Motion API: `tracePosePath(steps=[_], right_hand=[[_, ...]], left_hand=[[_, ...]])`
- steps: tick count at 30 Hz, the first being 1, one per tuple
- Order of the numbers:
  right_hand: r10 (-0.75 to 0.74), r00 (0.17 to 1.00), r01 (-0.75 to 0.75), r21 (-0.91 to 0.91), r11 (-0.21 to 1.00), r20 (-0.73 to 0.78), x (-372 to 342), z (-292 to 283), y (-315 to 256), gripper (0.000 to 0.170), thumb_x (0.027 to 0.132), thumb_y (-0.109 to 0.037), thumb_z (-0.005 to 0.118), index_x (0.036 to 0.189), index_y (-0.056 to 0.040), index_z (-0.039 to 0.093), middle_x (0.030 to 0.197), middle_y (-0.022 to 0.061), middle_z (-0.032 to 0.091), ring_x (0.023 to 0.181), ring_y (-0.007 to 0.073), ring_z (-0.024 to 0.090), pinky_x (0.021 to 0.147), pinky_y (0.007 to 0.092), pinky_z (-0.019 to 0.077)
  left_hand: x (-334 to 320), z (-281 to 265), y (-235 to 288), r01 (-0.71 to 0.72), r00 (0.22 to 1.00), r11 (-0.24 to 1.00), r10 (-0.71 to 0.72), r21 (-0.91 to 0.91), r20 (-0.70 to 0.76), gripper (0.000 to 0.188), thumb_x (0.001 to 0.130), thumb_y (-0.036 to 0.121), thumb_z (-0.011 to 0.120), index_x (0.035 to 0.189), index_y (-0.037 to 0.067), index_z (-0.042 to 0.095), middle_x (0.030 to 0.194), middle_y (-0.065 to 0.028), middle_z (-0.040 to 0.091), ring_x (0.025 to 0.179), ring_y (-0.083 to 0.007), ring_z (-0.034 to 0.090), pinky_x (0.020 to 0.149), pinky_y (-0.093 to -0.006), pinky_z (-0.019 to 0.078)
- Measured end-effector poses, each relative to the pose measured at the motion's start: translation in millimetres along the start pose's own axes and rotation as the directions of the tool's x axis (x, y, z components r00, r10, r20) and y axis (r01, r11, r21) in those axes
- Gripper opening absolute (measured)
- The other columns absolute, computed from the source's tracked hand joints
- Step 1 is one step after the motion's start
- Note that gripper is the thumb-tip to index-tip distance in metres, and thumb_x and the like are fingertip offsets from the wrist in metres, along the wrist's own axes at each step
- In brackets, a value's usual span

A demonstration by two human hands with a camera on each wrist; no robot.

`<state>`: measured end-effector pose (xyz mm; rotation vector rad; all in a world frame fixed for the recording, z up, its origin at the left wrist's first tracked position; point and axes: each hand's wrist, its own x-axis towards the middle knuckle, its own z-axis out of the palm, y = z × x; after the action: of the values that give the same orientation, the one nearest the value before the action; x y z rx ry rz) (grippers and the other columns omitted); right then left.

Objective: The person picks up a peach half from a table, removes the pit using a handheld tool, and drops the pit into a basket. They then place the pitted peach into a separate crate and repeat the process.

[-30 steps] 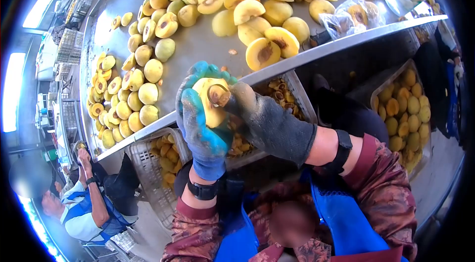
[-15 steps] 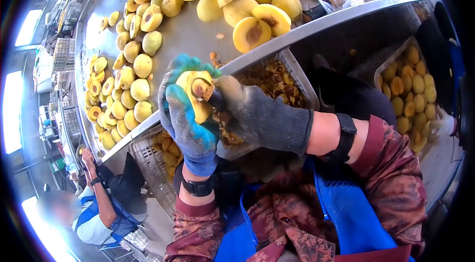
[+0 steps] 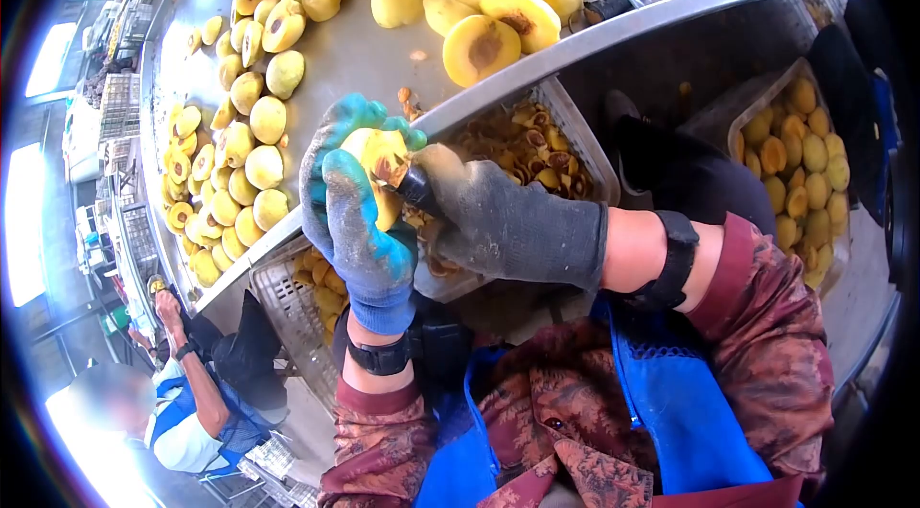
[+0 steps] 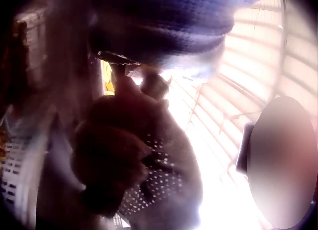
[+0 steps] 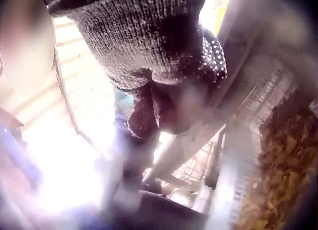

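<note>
In the head view, my left hand, in a blue-and-teal glove, cups a yellow peach half with fingers behind it and thumb across its front. My right hand, in a dark grey glove, grips the black handle of a small pitting tool. The tool's working end meets the brown centre of the peach half. Both hands are close together just off the metal table's front edge. In the dim left wrist view, the dotted grey glove shows below blue knit. Grey knit hides the tool in the right wrist view.
Many peach halves lie on the metal table. A crate of scraps stands below its edge, beside another crate holding peaches. A third peach crate stands at right. Another person sits at left.
The head view has shifted, moving the table's contents up and left. My hands have come slightly back from the table together. The tool has turned in the peach half, showing more black handle.
</note>
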<state>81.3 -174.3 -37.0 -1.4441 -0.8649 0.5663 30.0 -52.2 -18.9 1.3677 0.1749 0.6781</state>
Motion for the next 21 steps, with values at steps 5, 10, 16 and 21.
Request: tracePosePath(steps=[5,10,16,21], right_hand=[[0.169,0.977,-0.187,0.134,0.973,0.131,-1.3,-5.9,-6.5,0.034,0.084,-0.003,0.06,0.114,0.0023,0.043,0.074,0.0184,0.062,0.06,0.0309,0.066,0.052,0.0361,0.0531],[0.384,0.778,-0.579,0.329,0.747,0.498,0.8,-24.3,-26.5,0.031,0.089,-0.008,0.06,0.114,0.0013,0.043,0.074,0.0068,0.06,0.054,0.0121,0.062,0.045,0.0251,0.0516],[0.271,0.842,-0.506,0.506,0.699,0.467,-6.5,-25.0,-15.6,0.014,0.09,-0.008,0.056,0.098,0.0017,0.049,0.064,0.0091,0.059,0.053,0.0141,0.062,0.041,0.0281,0.0479],[0.339,0.875,-0.463,0.392,0.795,0.346,-12.5,-24.0,-29.8,0.019,0.09,-0.011,0.056,0.104,0.0021,0.051,0.063,0.0116,0.058,0.053,0.0159,0.061,0.044,0.0336,0.0475]], left_hand=[[5.0,-6.2,5.5,0.221,0.975,0.966,-0.215,-0.137,0.057,0.04,0.097,0.029,0.051,0.119,-0.004,0.054,0.118,-0.0212,0.059,0.099,-0.0331,0.064,0.087,-0.0467,0.0539],[14.2,-21.4,8.2,0.453,0.887,0.872,-0.42,-0.184,0.192,0.044,0.094,0.033,0.056,0.117,-0.005,0.057,0.118,-0.0237,0.06,0.099,-0.0352,0.064,0.087,-0.0469,0.0546],[13.9,2.6,17.9,0.316,0.946,0.915,-0.284,-0.251,0.157,0.04,0.09,0.023,0.063,0.117,-0.005,0.058,0.115,-0.0211,0.062,0.101,-0.0329,0.064,0.084,-0.0434,0.0562],[14.6,-10.6,18.2,0.318,0.896,0.944,-0.33,0.089,0.296,0.05,0.087,0.03,0.068,0.118,-0.007,0.057,0.107,-0.021,0.063,0.094,-0.0308,0.065,0.086,-0.0441,0.0556]])
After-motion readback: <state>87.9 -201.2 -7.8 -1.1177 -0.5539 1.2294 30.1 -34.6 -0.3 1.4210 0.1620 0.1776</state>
